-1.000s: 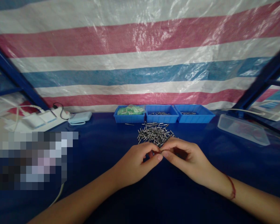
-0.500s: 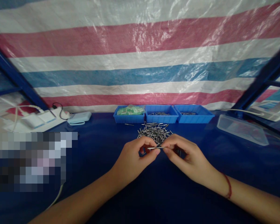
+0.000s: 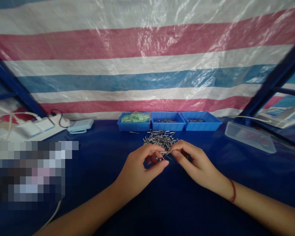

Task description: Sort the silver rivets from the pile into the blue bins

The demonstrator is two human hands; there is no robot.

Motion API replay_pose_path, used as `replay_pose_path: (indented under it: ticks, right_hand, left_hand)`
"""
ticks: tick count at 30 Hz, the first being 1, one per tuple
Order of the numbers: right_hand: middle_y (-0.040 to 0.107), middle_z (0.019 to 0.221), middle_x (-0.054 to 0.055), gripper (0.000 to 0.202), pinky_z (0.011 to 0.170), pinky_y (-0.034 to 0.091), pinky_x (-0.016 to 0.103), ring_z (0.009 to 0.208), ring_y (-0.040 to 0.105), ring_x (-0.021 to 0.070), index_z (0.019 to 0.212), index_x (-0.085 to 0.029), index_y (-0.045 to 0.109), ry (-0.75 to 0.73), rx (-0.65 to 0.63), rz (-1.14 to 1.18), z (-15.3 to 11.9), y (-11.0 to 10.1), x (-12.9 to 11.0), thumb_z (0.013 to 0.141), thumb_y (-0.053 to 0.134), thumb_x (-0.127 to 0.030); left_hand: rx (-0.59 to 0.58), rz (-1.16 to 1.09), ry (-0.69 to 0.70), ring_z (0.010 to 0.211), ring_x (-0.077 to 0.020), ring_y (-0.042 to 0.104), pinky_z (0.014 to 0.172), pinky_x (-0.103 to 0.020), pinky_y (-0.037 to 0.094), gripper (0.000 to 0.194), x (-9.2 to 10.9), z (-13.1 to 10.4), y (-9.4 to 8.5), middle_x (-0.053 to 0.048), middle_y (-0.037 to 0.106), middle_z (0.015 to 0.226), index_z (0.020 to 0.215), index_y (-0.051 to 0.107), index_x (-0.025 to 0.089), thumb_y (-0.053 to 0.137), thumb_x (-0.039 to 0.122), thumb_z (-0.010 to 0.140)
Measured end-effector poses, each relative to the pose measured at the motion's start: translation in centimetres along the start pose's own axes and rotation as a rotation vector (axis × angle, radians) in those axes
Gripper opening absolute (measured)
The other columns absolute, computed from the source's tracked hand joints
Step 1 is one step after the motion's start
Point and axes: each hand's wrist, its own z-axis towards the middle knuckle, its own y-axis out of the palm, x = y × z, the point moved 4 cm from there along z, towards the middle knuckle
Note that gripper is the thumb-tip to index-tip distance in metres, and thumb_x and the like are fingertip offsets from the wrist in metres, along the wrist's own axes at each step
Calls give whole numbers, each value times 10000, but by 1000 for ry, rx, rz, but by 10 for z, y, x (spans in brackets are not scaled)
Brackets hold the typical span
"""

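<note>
A thin, silvery metal pin [image 3: 165, 152] juts leftward from my right hand [image 3: 193, 160], pinched between thumb and forefinger. My left hand [image 3: 142, 164] is open, its thumb and forefinger parted near the pin's free end; whether the forefinger touches it I cannot tell. Just behind both hands lies a heap of similar metal pins [image 3: 159, 138] on the blue table [image 3: 142, 209]. The fingers partly cover the front of the heap.
Behind the heap stand a blue bin with green-and-white packets [image 3: 135, 126] and two blue bins [image 3: 168, 127] [image 3: 204, 126] of metal pins. A clear plastic lid [image 3: 250, 137] lies right. At left are a light-blue case [image 3: 80, 126], a power strip [image 3: 43, 126] and a pixelated area.
My left thumb and forefinger have parted from the pin, which both hands gripped before. The right hand keeps hold of it. The view has shifted slightly.
</note>
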Motion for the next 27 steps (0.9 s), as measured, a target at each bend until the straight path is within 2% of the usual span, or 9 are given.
replay_pose_path:
  ticks: [3,6,8,11,13,16,20,23,27]
  right_hand:
    - [574,693,8,180,559,420,248,606,535,130,807,-196,568,86,236,-103,10,-27,23,892,464,-316]
    - [589,677,22,225,564,408,274,582,530,148,811,-188,596,193,554,-309,18,-70,57,863,488,-378]
    - [618,698,48,249,586,408,297,603,554,172,818,-176,619,295,660,-502,22,-95,80,847,495,-390]
    - [645,745,85,303,589,412,320,618,576,202,900,-147,639,419,587,-643,26,-110,104,821,503,-406]
    - [651,765,95,361,573,417,322,604,582,205,987,-125,618,441,552,-628,26,-108,108,811,504,-420]
    - [647,781,81,400,545,425,304,559,576,177,1061,-122,575,390,465,-555,25,-90,97,813,509,-429]
    - [633,814,55,368,512,431,270,518,546,130,1092,-149,535,252,265,-452,23,-57,73,839,500,-414]
    - [623,822,43,351,503,440,265,499,528,114,1111,-156,503,169,130,-380,20,-37,58,852,491,-392]
    - [613,816,26,296,494,441,259,498,527,105,1100,-167,497,136,25,-303,15,-22,43,862,489,-343]
  left_hand:
    - [25,12,48,654,-92,539,634,-227,449,203,0,1,-2,15,604,832,990,581,216,630,224,793]
    - [29,25,68,664,-90,531,644,-227,445,185,-2,1,-2,16,593,833,1004,570,218,597,220,821]
    - [18,31,74,673,-90,532,646,-226,441,169,-3,1,-1,19,596,826,998,569,219,584,214,830]
    - [17,46,89,672,-89,541,637,-222,437,143,-5,2,0,22,601,816,978,572,214,562,193,837]
    - [35,73,95,671,-91,547,635,-224,438,133,-6,3,-2,18,598,816,966,573,206,541,174,840]
    - [6,182,63,683,-101,552,661,-248,453,137,-12,6,-5,-3,585,874,969,578,199,524,183,844]
    - [-167,405,2,827,-161,579,782,-337,468,162,-23,6,-3,-47,541,1045,963,603,205,572,271,818]
    - [-265,516,-9,908,-203,579,814,-369,460,161,-26,5,1,-44,554,1023,943,613,207,563,315,835]
    - [-369,603,-36,878,-200,586,777,-353,461,179,-25,5,6,-34,591,954,905,622,192,473,291,905]
